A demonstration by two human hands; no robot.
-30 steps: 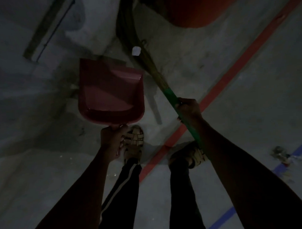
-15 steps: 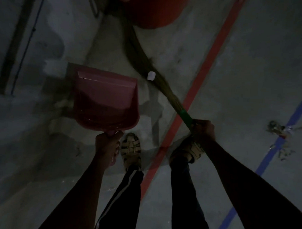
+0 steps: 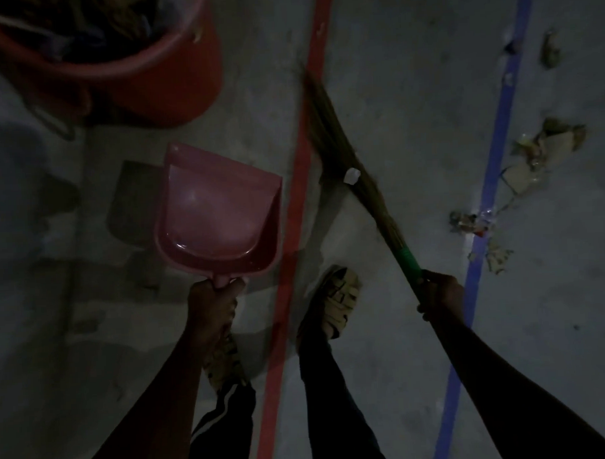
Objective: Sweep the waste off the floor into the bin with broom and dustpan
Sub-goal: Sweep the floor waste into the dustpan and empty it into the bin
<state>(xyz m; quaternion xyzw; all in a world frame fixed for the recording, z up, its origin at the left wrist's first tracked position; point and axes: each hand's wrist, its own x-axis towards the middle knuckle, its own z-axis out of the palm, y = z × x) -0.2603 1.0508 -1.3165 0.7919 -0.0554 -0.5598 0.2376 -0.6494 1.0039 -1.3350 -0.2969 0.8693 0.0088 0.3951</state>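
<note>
My left hand (image 3: 212, 303) grips the handle of a pink dustpan (image 3: 218, 215), held above the floor with nothing visible in its pan. My right hand (image 3: 440, 295) grips the green handle of a grass broom (image 3: 346, 155), whose bristles point up-left and lie across the red floor line (image 3: 293, 209). A small white tag sits on the bristles. The red bin (image 3: 172, 79) stands at the upper left with waste inside. Crumpled paper and wrapper waste (image 3: 538, 152) lies scattered on the floor at the right, around the blue line (image 3: 497, 147).
The floor is dim grey concrete. My two sandalled feet (image 3: 334, 303) stand on either side of the red line, below the dustpan and broom. More small scraps (image 3: 550, 47) lie at the upper right beyond the blue line.
The view has swung right: the bin slid to the upper left and the waste by the blue line came closer. The broom's head swung from beside the bin to over the red line.
</note>
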